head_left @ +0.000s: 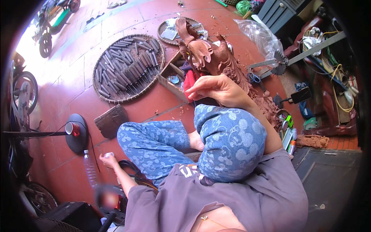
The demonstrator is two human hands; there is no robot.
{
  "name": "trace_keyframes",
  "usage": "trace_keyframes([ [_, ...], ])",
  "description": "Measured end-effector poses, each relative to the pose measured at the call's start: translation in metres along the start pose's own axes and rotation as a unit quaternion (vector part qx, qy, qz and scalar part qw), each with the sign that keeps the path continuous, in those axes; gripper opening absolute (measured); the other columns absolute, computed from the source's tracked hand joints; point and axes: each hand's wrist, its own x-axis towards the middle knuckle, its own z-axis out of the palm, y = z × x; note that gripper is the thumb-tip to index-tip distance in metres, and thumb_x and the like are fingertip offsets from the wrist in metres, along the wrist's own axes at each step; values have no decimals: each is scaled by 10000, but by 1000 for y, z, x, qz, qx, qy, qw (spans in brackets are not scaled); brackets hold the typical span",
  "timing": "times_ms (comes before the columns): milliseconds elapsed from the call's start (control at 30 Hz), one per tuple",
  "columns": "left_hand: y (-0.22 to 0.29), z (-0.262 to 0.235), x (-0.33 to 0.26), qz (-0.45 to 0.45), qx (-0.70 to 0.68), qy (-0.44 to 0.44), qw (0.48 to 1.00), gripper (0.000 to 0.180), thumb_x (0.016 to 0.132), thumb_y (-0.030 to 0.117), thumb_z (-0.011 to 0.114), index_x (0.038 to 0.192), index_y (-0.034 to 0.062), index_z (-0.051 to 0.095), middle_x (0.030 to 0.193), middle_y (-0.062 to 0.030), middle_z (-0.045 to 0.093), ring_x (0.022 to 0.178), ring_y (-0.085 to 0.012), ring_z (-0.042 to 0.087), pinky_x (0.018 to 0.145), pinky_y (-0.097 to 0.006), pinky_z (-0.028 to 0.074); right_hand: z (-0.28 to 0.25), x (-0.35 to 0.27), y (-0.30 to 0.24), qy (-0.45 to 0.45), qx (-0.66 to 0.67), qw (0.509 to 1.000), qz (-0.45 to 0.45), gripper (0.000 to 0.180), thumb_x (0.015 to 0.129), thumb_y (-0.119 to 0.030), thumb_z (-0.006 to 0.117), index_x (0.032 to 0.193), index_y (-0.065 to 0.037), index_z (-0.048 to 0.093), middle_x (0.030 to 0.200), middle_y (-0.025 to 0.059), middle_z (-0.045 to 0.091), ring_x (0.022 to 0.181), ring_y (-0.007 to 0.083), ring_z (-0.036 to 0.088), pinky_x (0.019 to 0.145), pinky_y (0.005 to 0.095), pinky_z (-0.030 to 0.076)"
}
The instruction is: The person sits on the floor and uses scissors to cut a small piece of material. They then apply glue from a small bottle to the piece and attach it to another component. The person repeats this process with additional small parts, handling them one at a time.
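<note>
My right hand (pixel 221 91) is raised over my bent right knee, in front of a reddish-brown wood carving (pixel 204 53). Its fingers are curled together toward the thumb; whatever may lie between them is hidden. Low at the left, my left hand (pixel 107 159) is closed around a small whitish object (pixel 109 154), too small to name. Beside that hand a clear plastic bottle (pixel 89 169) with a white cap lies or stands on the floor. Behind the right hand, a red cloth (pixel 189 84) hangs by a wooden box (pixel 172 87).
A round woven tray (pixel 95 73) holds many dark-handled carving tools. Past the box lies a smaller tray (pixel 160 28). A wood block (pixel 111 120) and a round dark base (pixel 77 145) with a red-and-white cup (pixel 72 129) are at left. A phone (pixel 301 94) on a holder stands right.
</note>
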Motion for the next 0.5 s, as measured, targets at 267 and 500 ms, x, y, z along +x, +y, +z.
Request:
trace_keyframes([
  [267,35,-23,-36,-105,-40,109,988,669,780,183,672,1297,-64,328,1252,-241,470,1177,-342,453,1017,-430,317,12,0,-8,52,46,996,51,278,875,-12,545,1151,8,574,961,105,651,919,146,617,807,257,501],
  [500,293,-146,-163,192,-644,-267,691,525,956,335,331,1371,14,328,1391,-137,381,1299,-252,337,1059,-402,233,19,35,11,18,-9,1000,2,150,833,-26,610,972,10,652,913,61,663,859,89,603,778,217,480],
])
